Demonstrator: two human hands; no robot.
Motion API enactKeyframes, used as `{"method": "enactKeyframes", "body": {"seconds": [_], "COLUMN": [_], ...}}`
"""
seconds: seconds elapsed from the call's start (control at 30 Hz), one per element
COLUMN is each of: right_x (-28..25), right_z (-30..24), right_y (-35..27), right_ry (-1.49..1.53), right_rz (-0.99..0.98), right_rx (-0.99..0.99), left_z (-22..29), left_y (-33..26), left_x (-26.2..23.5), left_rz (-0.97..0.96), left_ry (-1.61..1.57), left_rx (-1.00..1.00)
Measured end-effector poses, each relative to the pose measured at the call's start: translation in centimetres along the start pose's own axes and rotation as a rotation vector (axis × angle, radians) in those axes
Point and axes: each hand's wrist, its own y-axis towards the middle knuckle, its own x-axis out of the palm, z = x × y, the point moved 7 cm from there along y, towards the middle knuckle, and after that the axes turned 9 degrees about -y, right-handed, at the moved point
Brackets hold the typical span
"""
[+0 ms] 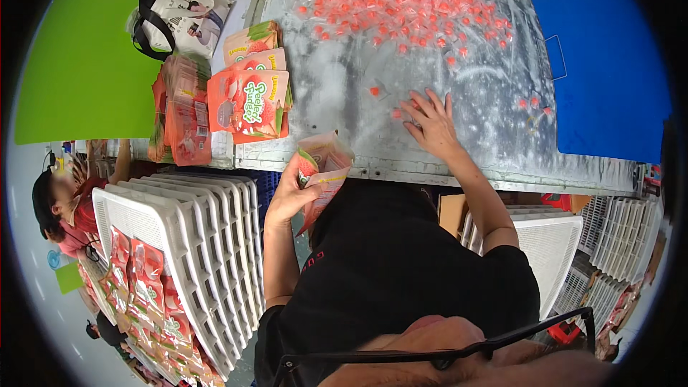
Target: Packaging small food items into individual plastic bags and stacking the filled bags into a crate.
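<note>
Just past the table's front edge, my left hand point(288, 197) grips an upright pink pouch point(332, 159), its top spread apart. What lies inside the pouch cannot be made out. Over the metal tabletop point(322, 93), my right hand point(435, 127) is stretched out, palm down and fingers apart. One small clear-wrapped red candy point(396, 113) is right by its fingertips, perhaps touched by them. Another wrapped candy point(374, 91) lies a little farther off to the left. At the far side spreads a large heap of the same candies point(408, 11), partly under clear plastic film.
Stacks of flat printed pouches point(249, 104) lie at the table's left, beside a white bag point(188, 11) with black handles. A blue panel point(602, 50) borders the right. White crates point(193, 244) stand at lower left, filled pouches point(147, 283) on them; a person point(68, 201) is beyond.
</note>
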Motion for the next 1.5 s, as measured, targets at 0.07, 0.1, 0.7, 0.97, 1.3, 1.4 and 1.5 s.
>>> {"method": "enactKeyframes", "body": {"seconds": [0.07, 0.1, 0.7, 0.97, 1.3, 1.4, 1.5], "right_x": [1.0, 0.2, -0.5, -6.2, -4.1, -2.9, -3.1], "right_z": [0.5, -0.2, -2.0, -6.5, -6.9, -6.4, -7.0], "right_y": [-0.6, -0.2, 0.9, 3.7, 4.7, 3.8, 3.7], "right_ry": [0.07, 0.114, 0.415, 0.676, 1.505, 1.973, 2.178], "right_rz": [-0.018, -0.015, 0.145, -0.017, -0.299, -0.423, -0.517], "right_rx": [-0.047, -0.049, -0.227, -0.337, 0.282, 0.548, 0.619], "left_z": [0.5, 0.8, 3.2, 0.5, -0.7, -0.3, 0.1], "left_y": [0.4, 0.4, 2.0, 3.5, 3.9, 3.8, 3.7], "left_x": [0.7, 0.9, 5.0, 6.2, 7.1, 7.1, 7.4], "left_rz": [-0.005, -0.001, 0.173, 0.108, 0.068, 0.105, 0.099], "left_ry": [0.057, 0.089, 0.971, 1.14, 0.919, 0.891, 0.879], "left_rx": [0.035, 0.051, 0.306, 0.34, 0.314, 0.33, 0.435]}}
